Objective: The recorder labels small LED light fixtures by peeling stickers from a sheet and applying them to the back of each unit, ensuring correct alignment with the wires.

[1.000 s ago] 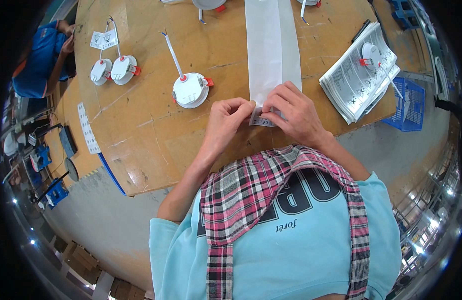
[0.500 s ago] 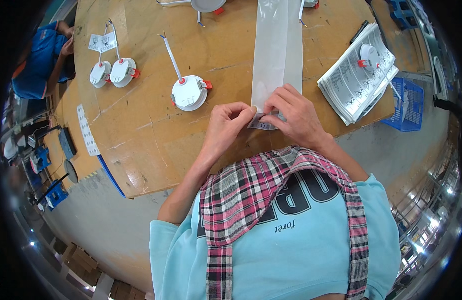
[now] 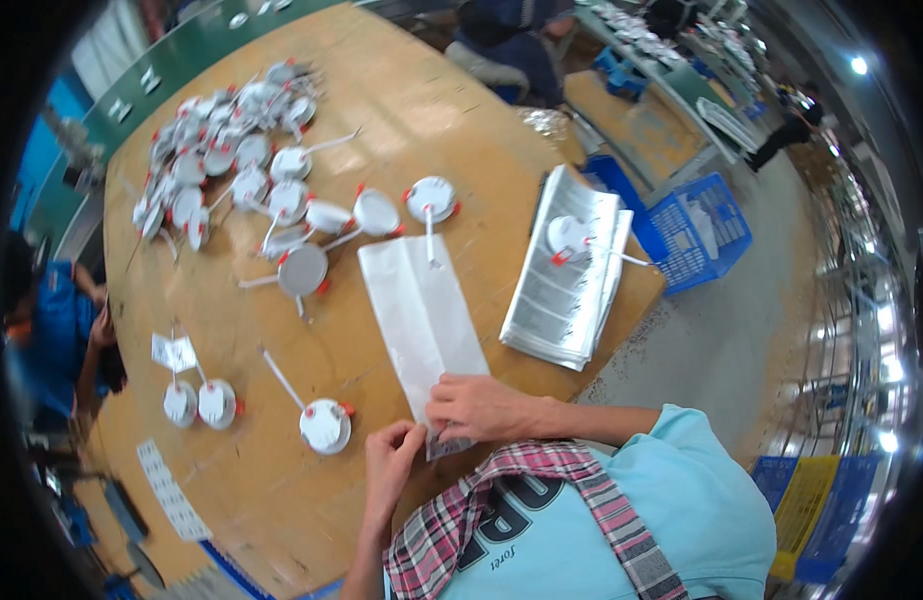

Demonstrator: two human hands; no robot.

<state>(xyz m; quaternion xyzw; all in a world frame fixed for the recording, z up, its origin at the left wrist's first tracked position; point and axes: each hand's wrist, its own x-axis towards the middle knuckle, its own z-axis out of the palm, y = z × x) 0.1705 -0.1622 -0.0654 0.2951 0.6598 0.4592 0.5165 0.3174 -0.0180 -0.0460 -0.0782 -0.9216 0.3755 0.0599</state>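
Along the near edge of the table [image 3: 232, 490], the left hand [image 3: 392, 455] is pinching the near end of the white strip [image 3: 412, 310] by its left side, while the right hand [image 3: 482, 408] is resting on that same end with curled fingers, whose grip I cannot tell. The strip is lying flat beyond the hands, between a lamp [image 3: 325, 428] at left and a paper stack [image 3: 542, 325] at right.

Left hand [image 3: 392, 455], right hand [image 3: 487, 408], on white strip [image 3: 427, 320]
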